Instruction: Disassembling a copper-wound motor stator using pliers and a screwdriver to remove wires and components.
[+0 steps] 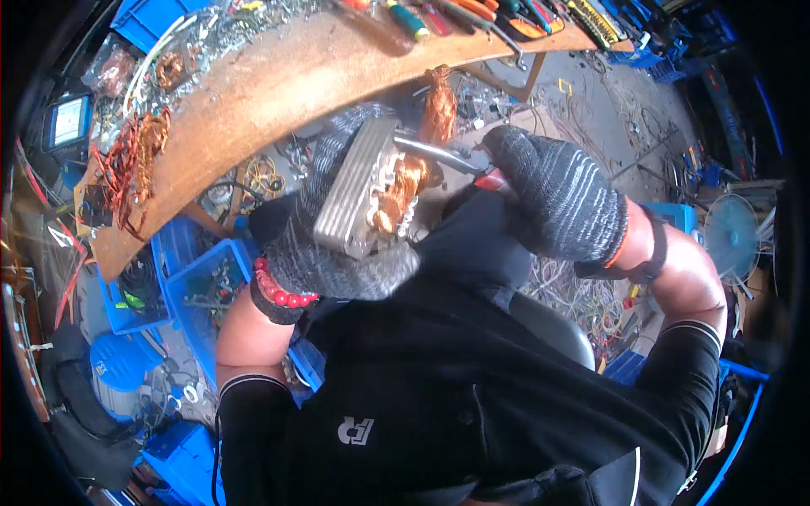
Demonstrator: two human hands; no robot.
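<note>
Holding a grey ridged metal block [354, 190] above the person's lap, just beyond the near edge of the wooden bench [245, 93], is the gloved left hand [342, 271]. Fingers wrapped round the block; those on its far side partly hidden. Block tilted; a copper winding [403, 190] protrudes from its right face, ragged pale material along the join.

Gloved right hand [557, 190]: fingers closed round the red handle [492, 179] of a metal tool [439, 153]. Tool points left, tip at the block's upper end; cannot tell whether it touches.

Bench: copper wire bundle [439, 105] at the near edge, just beyond the block; red and copper wires [131, 169] draped near the left corner; teal-handled tool [409, 21] and orange-handled tools [474, 8] toward the far edge. Blue crate [207, 278] below the left corner.
</note>
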